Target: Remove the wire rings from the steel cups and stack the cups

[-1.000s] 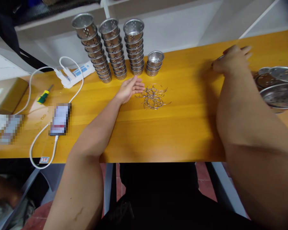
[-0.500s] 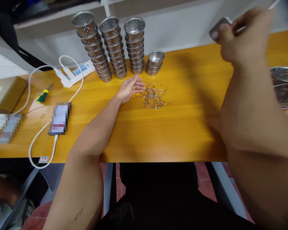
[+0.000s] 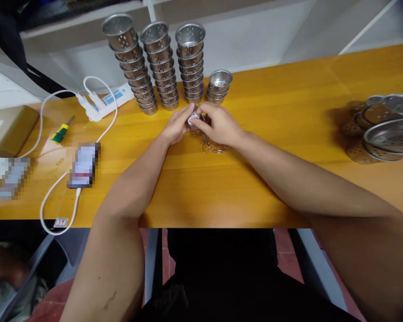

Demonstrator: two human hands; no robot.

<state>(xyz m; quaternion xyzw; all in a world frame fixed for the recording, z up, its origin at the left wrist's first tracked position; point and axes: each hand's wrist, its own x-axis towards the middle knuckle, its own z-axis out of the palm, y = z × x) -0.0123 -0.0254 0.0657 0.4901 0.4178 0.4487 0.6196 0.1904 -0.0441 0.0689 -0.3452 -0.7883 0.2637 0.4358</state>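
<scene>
My left hand (image 3: 175, 128) and my right hand (image 3: 222, 124) meet over the middle of the table. Between them is a small perforated metal cup (image 3: 194, 118), mostly covered by fingers. The right thumb and fingers pinch it from the right, while the left fingers close on its left side. Thin curved metal wires (image 3: 216, 146) lie in a loose pile under and in front of the right hand, which hides part of them. Just behind the hands stands a short stack of perforated metal cups (image 3: 218, 85).
Three tall cup stacks (image 3: 190, 60) rise along the wall. More cups (image 3: 386, 138) lie at the right. On the left are a power strip (image 3: 110, 103), a phone (image 3: 83, 165) on a white cable, a screwdriver (image 3: 61, 133) and a cardboard box (image 3: 16, 129).
My right hand has come down from the upper right with the cup to the left hand. The left hand, lying with fingers extended before, now closes on the cup.
</scene>
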